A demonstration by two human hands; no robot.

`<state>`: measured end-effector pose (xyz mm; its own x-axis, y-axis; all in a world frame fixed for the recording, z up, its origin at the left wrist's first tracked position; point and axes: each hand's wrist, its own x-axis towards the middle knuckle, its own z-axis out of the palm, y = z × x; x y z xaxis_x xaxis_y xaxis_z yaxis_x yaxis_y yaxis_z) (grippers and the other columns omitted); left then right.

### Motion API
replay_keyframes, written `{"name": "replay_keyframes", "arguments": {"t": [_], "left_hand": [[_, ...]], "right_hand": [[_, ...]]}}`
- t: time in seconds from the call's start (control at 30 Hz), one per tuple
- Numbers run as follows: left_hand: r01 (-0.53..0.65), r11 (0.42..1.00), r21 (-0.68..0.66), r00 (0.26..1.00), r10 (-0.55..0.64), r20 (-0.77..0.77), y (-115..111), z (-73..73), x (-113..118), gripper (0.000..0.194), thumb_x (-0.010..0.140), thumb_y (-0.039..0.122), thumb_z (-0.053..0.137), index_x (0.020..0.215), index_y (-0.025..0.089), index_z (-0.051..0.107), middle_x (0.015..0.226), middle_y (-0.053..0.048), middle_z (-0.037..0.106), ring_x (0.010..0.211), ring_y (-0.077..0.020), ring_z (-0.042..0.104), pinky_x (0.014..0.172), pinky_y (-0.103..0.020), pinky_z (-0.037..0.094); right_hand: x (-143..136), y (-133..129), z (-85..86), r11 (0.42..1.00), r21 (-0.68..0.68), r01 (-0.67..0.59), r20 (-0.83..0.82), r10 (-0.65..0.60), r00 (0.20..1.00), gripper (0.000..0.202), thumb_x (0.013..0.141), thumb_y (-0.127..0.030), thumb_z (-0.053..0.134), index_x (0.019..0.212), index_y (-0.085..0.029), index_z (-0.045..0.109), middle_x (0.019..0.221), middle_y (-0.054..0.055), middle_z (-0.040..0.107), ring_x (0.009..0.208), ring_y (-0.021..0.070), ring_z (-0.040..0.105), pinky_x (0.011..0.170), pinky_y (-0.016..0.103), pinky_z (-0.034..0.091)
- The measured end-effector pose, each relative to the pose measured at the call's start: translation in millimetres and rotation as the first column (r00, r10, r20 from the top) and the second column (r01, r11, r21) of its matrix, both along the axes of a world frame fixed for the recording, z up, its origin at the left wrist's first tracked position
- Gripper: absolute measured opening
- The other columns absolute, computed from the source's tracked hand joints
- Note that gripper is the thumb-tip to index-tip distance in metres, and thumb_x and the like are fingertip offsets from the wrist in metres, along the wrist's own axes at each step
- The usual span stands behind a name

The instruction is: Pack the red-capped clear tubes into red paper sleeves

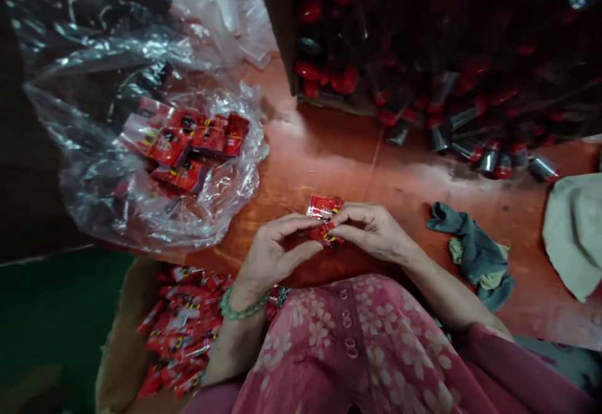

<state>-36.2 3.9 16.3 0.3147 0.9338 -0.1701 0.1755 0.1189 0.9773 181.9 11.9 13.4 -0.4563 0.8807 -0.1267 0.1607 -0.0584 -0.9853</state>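
Just in front of my body, a small red printed packet [324, 204] with yellow and black marks is between my hands, above the table. My left hand [275, 254], with a green bead bracelet at the wrist, has its fingers and thumb closed around the packet's left side. My right hand [374, 232] pinches the packet's right side between thumb and fingertips. Fingers partly cover the packet, so its exact form is hard to make out.
An opened clear plastic bag [221, 213] holds bundled red cards [172, 144]. A cardboard box [126, 332] of red packets [183, 326] sits lower left. Red-capped clear tubes [437, 132] spill from a dark box. Grey gloves [475, 248] and a pale cloth hat [576, 232] lie right.
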Motion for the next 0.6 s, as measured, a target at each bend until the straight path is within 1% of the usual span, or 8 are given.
{"name": "replay_keyframes", "arguments": {"t": [0.13,0.23,0.3,0.37,0.47,0.5,0.53,0.6], "left_hand": [[0.143,0.983,-0.115,0.989,-0.145,-0.006,8.8,2.9,4.0,0.021,0.081,0.038,0.082,0.096,0.024,0.085,0.098,-0.008,0.083,0.087,-0.0215,0.078,0.086,-0.034,0.063],[0.216,0.954,-0.208,0.976,-0.219,0.012,13.7,4.7,9.8,0.027,0.082,0.037,0.081,0.106,0.024,0.083,0.098,-0.007,0.083,0.090,-0.0222,0.078,0.085,-0.033,0.063],[0.289,0.936,-0.201,0.957,-0.284,0.051,16.7,4.9,14.3,0.023,0.084,0.037,0.079,0.103,0.024,0.084,0.095,-0.006,0.083,0.089,-0.0213,0.078,0.085,-0.032,0.062],[0.348,0.926,-0.148,0.937,-0.341,0.075,19.3,4.0,18.7,0.014,0.087,0.036,0.076,0.089,0.024,0.084,0.086,-0.005,0.081,0.082,-0.0192,0.076,0.081,-0.030,0.061],[0.332,0.939,-0.089,0.942,-0.325,0.084,20.3,1.7,23.8,0.019,0.086,0.038,0.078,0.074,0.023,0.082,0.077,-0.005,0.078,0.071,-0.0162,0.072,0.071,-0.027,0.059],[0.303,0.949,-0.084,0.951,-0.296,0.085,19.6,1.1,25.1,0.019,0.086,0.038,0.078,0.074,0.023,0.082,0.076,-0.005,0.078,0.071,-0.0160,0.072,0.070,-0.027,0.059],[0.270,0.959,-0.088,0.961,-0.264,0.078,18.4,0.7,26.1,0.018,0.086,0.037,0.079,0.076,0.023,0.083,0.077,-0.005,0.079,0.071,-0.0163,0.072,0.071,-0.027,0.059],[0.190,0.975,-0.112,0.981,-0.186,0.051,14.7,0.4,28.0,0.016,0.084,0.036,0.081,0.077,0.022,0.083,0.079,-0.006,0.080,0.074,-0.0179,0.074,0.074,-0.029,0.060]], "right_hand": [[8.4,0.0,-0.7,0.995,0.081,-0.051,0.017,0.050,0.999,0.030,0.101,-0.042,0.062,0.087,-0.019,0.073,0.084,0.002,0.075,0.075,0.0118,0.067,0.072,0.025,0.053],[15.0,0.2,-0.3,0.978,0.188,-0.093,0.009,0.093,0.996,0.031,0.103,-0.042,0.059,0.088,-0.019,0.073,0.085,0.003,0.075,0.076,0.0120,0.068,0.071,0.025,0.054],[19.4,0.5,1.4,0.952,0.284,-0.117,0.024,0.115,0.993,0.030,0.104,-0.039,0.057,0.090,-0.018,0.073,0.083,0.003,0.074,0.075,0.0122,0.068,0.071,0.025,0.054],[23.9,1.5,4.7,0.925,0.345,-0.161,0.060,0.149,0.987,0.028,0.105,-0.036,0.057,0.091,-0.018,0.073,0.082,0.003,0.074,0.075,0.0124,0.068,0.071,0.025,0.054],[32.7,6.9,10.9,0.920,0.321,-0.226,0.119,0.198,0.973,0.025,0.104,-0.035,0.058,0.096,-0.019,0.075,0.085,0.003,0.076,0.077,0.0129,0.070,0.073,0.026,0.055],[36.6,10.4,12.0,0.931,0.295,-0.215,0.140,0.180,0.974,0.024,0.104,-0.035,0.059,0.098,-0.020,0.076,0.086,0.003,0.077,0.077,0.0132,0.070,0.073,0.026,0.055],[41.1,14.8,12.0,0.947,0.275,-0.166,0.167,0.123,0.978,0.023,0.103,-0.036,0.060,0.099,-0.021,0.076,0.087,0.003,0.077,0.077,0.0137,0.071,0.074,0.027,0.056],[52.4,26.7,8.0,0.956,0.290,0.037,0.243,-0.111,0.964,0.023,0.101,-0.038,0.061,0.099,-0.021,0.076,0.088,0.003,0.077,0.078,0.0158,0.071,0.075,0.030,0.056]]}}
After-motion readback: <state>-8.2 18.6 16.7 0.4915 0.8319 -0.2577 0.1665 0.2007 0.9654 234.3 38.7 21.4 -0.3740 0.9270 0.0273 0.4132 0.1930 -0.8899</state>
